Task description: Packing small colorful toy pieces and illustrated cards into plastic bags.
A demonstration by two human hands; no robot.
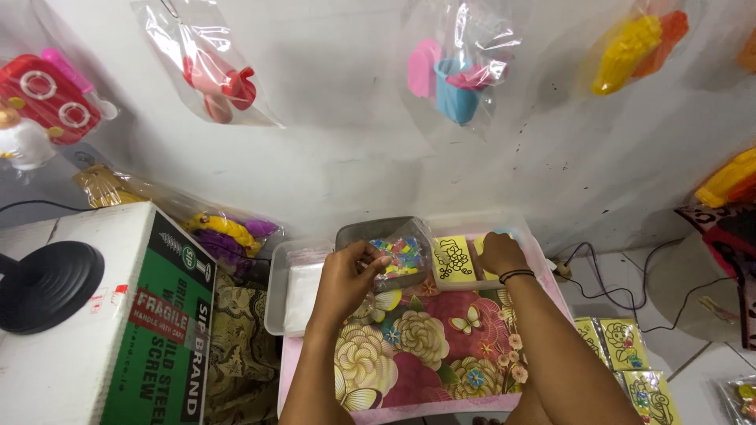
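Cards [454, 260] of yellow, long axis pointing away from the person, stood in a tray [516, 224] directly under the right hand [499, 253], which clenched 1, while the left hand [352, 275], just beside, pinched a bag [398, 256] of coloured bits.

Low table [441, 397] w/ floral top, pink edge. At its far edge: a clear tray [277, 299] w/ plastic bags off the far-left corner, a clear box [524, 236] w/ yellow cards [451, 261] far right. Middle & near edge bare.
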